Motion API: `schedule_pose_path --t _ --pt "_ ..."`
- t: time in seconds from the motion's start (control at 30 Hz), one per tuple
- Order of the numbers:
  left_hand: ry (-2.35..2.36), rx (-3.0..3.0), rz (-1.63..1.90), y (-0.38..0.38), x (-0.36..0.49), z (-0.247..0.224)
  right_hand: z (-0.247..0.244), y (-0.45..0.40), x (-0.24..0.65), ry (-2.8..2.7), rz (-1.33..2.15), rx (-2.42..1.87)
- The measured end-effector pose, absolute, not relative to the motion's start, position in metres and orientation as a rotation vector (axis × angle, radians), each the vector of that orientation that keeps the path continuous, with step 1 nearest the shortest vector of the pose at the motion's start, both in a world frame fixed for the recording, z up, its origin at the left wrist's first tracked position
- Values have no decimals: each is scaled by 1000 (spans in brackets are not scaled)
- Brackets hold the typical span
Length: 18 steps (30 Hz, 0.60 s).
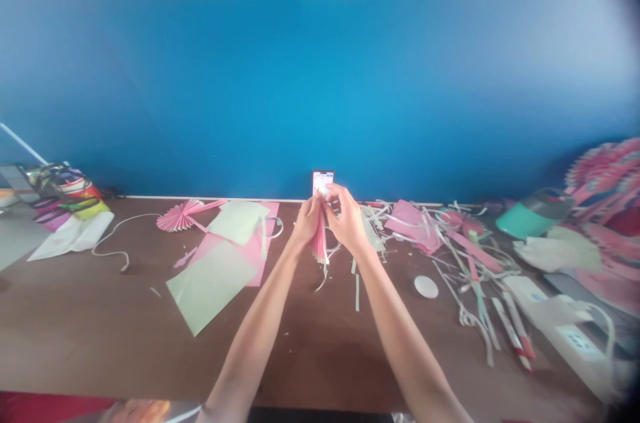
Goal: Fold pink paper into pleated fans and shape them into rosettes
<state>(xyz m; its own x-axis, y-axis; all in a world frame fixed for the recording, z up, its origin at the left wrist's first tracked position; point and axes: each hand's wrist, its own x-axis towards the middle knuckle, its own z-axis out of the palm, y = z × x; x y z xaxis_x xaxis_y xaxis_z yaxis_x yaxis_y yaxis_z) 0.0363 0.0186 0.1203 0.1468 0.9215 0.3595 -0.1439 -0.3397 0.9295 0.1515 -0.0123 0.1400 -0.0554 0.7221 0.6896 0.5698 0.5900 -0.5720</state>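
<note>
In the head view, a pleated pink paper fan hangs folded narrow between my hands, its lower end fanning out a little above the brown table. My left hand is closed around its upper left side. Pinched fingers of my right hand meet the fan's top from the other side; exactly what lies between the fingertips is hard to make out. Just behind the fingers a phone stands upright with its screen lit. A thin white strip dangles below the fan.
Left lie a finished pink rosette, pale green sheets and pink paper. Paper scraps, a white disc, markers and a power strip crowd the right. A blue panel rises behind the table.
</note>
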Motion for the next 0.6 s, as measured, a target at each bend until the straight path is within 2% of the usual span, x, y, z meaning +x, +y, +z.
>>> schedule_pose_path --t 0.6 --pt "837 1564 1291 14 34 128 134 -6 153 -1733 200 -995"
